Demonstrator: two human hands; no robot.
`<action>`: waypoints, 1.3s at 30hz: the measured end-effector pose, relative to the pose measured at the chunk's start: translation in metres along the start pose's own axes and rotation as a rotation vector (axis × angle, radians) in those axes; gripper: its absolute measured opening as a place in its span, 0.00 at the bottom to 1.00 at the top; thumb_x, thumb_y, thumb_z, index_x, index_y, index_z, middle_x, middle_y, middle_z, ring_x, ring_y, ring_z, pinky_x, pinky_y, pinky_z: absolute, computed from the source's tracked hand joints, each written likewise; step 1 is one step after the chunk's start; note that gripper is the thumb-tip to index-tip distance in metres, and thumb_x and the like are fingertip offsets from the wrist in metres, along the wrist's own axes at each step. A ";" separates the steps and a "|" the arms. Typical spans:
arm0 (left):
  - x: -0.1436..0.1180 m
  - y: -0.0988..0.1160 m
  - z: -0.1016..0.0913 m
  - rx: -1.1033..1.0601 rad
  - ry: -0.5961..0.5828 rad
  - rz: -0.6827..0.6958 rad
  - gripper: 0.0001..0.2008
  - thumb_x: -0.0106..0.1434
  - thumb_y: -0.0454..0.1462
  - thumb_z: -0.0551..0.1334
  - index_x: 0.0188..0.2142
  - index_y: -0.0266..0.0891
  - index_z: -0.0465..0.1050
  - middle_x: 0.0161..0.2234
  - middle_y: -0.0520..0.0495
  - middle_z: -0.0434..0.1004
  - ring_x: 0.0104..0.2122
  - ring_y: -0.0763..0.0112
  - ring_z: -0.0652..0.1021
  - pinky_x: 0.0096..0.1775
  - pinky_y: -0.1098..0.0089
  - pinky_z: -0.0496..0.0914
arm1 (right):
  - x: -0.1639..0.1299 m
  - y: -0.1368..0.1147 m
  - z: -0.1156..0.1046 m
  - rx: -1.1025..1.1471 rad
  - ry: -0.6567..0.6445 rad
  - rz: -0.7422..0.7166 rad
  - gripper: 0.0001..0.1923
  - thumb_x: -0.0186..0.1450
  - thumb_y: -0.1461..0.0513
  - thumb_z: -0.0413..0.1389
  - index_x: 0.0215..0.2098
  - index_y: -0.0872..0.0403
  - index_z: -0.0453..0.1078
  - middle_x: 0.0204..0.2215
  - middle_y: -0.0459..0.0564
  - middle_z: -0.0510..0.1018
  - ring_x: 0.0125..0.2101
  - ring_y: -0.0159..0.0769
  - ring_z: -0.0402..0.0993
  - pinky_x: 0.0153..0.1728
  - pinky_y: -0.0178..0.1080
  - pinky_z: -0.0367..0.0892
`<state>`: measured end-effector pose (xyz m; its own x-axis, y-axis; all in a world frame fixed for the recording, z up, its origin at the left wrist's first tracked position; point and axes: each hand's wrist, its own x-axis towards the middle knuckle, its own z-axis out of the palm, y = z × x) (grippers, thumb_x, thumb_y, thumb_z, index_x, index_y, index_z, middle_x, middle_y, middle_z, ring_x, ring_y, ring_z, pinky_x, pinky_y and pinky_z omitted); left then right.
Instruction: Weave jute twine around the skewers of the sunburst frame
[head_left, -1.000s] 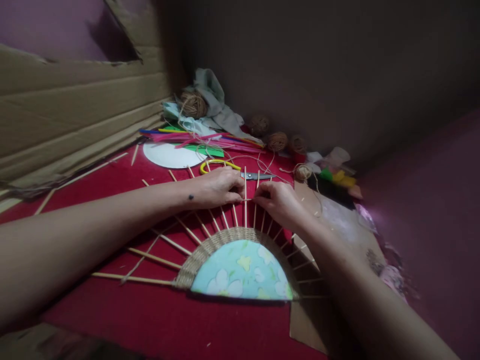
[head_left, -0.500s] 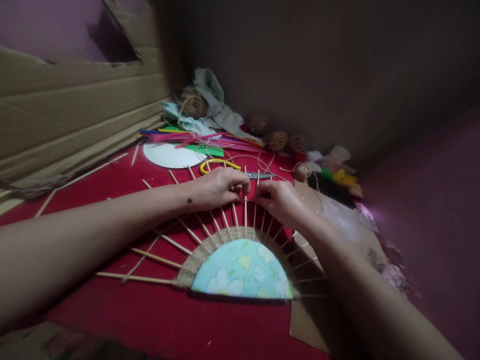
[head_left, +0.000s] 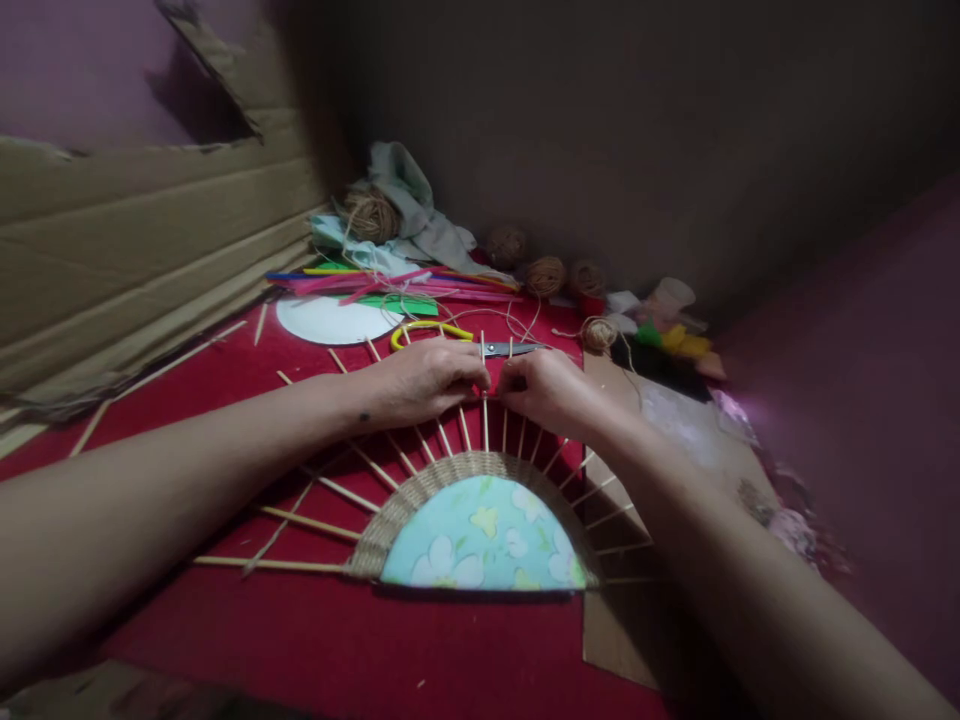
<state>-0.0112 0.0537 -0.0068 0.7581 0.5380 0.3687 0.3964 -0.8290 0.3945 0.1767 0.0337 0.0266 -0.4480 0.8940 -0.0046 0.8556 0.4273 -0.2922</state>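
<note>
A half-round piece with a pale blue flower print lies on the red cloth. A woven band of jute twine runs round its curved edge, and thin wooden sticks fan out from it like spokes. My left hand and my right hand meet over the top sticks, fingers pinched together round the twine strand between two sticks. The strand itself is too thin to see clearly under the fingers.
Yellow-handled scissors lie just beyond my hands. Further back are a white paper disc, coloured strips, balls of twine, crumpled cloth and felt scraps. Cardboard leans at the left; a flat piece lies right.
My two hands have drawn closer together over the top sticks. The view has shifted slightly, so everything sits a little further left and up.
</note>
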 end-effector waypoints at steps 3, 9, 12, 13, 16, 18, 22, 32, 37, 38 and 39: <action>0.000 0.002 -0.001 0.009 -0.020 -0.023 0.04 0.61 0.33 0.58 0.31 0.38 0.71 0.31 0.48 0.73 0.31 0.72 0.72 0.35 0.72 0.65 | -0.002 0.001 -0.001 0.011 0.011 -0.010 0.07 0.55 0.70 0.54 0.23 0.54 0.72 0.21 0.46 0.75 0.23 0.29 0.66 0.24 0.34 0.54; 0.001 0.003 -0.001 0.025 -0.047 -0.086 0.04 0.59 0.31 0.58 0.31 0.37 0.71 0.30 0.49 0.73 0.31 0.72 0.73 0.34 0.72 0.65 | -0.006 -0.001 -0.002 0.034 0.021 -0.012 0.08 0.54 0.71 0.53 0.23 0.55 0.71 0.22 0.45 0.75 0.23 0.29 0.65 0.25 0.33 0.55; 0.002 0.003 0.000 0.048 -0.073 -0.094 0.05 0.59 0.31 0.57 0.31 0.38 0.71 0.30 0.49 0.73 0.31 0.72 0.73 0.35 0.72 0.65 | -0.006 0.000 -0.001 0.052 0.039 -0.048 0.08 0.55 0.71 0.52 0.23 0.55 0.71 0.22 0.45 0.74 0.23 0.28 0.65 0.25 0.33 0.56; 0.002 0.003 0.000 0.059 -0.079 -0.095 0.05 0.59 0.31 0.57 0.31 0.38 0.71 0.30 0.48 0.73 0.31 0.72 0.72 0.34 0.72 0.65 | -0.006 0.001 0.000 0.062 0.045 -0.056 0.09 0.55 0.71 0.52 0.24 0.55 0.72 0.22 0.45 0.74 0.23 0.28 0.65 0.25 0.32 0.56; 0.001 0.002 0.001 0.086 -0.083 -0.088 0.05 0.59 0.31 0.56 0.31 0.37 0.70 0.31 0.47 0.72 0.31 0.72 0.72 0.34 0.71 0.64 | -0.005 0.004 0.003 0.110 0.064 -0.113 0.11 0.54 0.73 0.52 0.26 0.55 0.73 0.23 0.45 0.76 0.24 0.28 0.67 0.27 0.32 0.59; 0.001 0.001 0.002 0.091 -0.084 -0.069 0.05 0.59 0.31 0.55 0.31 0.36 0.69 0.31 0.47 0.72 0.31 0.71 0.71 0.35 0.71 0.64 | -0.005 0.005 0.004 0.135 0.080 -0.158 0.13 0.53 0.74 0.51 0.27 0.55 0.74 0.25 0.45 0.77 0.26 0.28 0.69 0.29 0.32 0.60; 0.000 0.001 0.004 0.124 -0.065 -0.051 0.04 0.59 0.30 0.55 0.31 0.36 0.68 0.30 0.47 0.71 0.31 0.70 0.70 0.35 0.70 0.64 | -0.006 0.005 0.006 0.129 0.118 -0.143 0.13 0.54 0.73 0.52 0.26 0.54 0.75 0.25 0.44 0.77 0.26 0.29 0.70 0.29 0.32 0.60; -0.001 -0.002 0.007 0.111 -0.034 0.017 0.04 0.59 0.30 0.54 0.31 0.37 0.67 0.31 0.47 0.71 0.31 0.71 0.70 0.36 0.70 0.64 | -0.006 0.010 0.013 0.138 0.124 -0.212 0.14 0.53 0.75 0.52 0.27 0.53 0.75 0.29 0.45 0.77 0.29 0.30 0.71 0.32 0.32 0.63; 0.001 0.000 0.006 0.111 -0.056 -0.007 0.04 0.59 0.30 0.54 0.31 0.36 0.67 0.31 0.47 0.70 0.31 0.70 0.69 0.36 0.69 0.64 | -0.004 0.012 0.018 0.071 0.150 -0.243 0.15 0.54 0.74 0.52 0.29 0.53 0.76 0.29 0.46 0.76 0.29 0.31 0.71 0.32 0.33 0.63; 0.001 0.001 0.005 0.107 -0.064 -0.017 0.04 0.59 0.30 0.54 0.31 0.36 0.67 0.31 0.46 0.70 0.31 0.70 0.70 0.35 0.69 0.64 | -0.004 0.012 0.019 0.071 0.154 -0.246 0.14 0.54 0.74 0.52 0.29 0.53 0.76 0.29 0.46 0.76 0.29 0.31 0.71 0.33 0.33 0.63; 0.001 0.002 0.005 0.101 -0.071 -0.029 0.04 0.59 0.31 0.54 0.31 0.36 0.67 0.31 0.46 0.71 0.31 0.70 0.70 0.35 0.70 0.64 | -0.004 0.012 0.019 0.070 0.157 -0.245 0.14 0.54 0.74 0.52 0.29 0.53 0.76 0.29 0.46 0.75 0.29 0.31 0.71 0.33 0.33 0.63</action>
<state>-0.0072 0.0518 -0.0095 0.7786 0.5530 0.2967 0.4664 -0.8262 0.3160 0.1841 0.0328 0.0049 -0.5886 0.7778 0.2203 0.7049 0.6272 -0.3313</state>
